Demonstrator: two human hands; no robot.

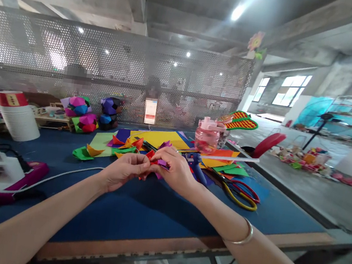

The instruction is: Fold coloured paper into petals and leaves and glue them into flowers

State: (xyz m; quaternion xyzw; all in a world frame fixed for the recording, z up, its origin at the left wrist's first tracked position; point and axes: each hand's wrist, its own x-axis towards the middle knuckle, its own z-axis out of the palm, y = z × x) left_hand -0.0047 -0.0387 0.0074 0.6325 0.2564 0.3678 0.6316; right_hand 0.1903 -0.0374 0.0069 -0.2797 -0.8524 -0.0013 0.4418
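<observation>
Close together above the blue tabletop, my left hand (127, 168) and my right hand (173, 169) both pinch a small folded paper piece (150, 155). Red and purple show on it; the fingers cover much of the rest. Behind it lie several folded paper pieces in orange and red (129, 144). A green and yellow folded piece (84, 153) sits to the left. Right of my right hand rests a blue glue gun (197, 168) with a long pale glue stick (231, 158). Scissors (242, 197) with red and yellow handles lie further right.
Coloured paper sheets (165, 139) spread behind my hands. A pink jug (207, 137) stands at the back right. On the left are stacked paper cups (20, 121), a purple power strip (34, 173) and its white cable. A phone (150, 111) stands upright before a perforated metal screen (113, 66).
</observation>
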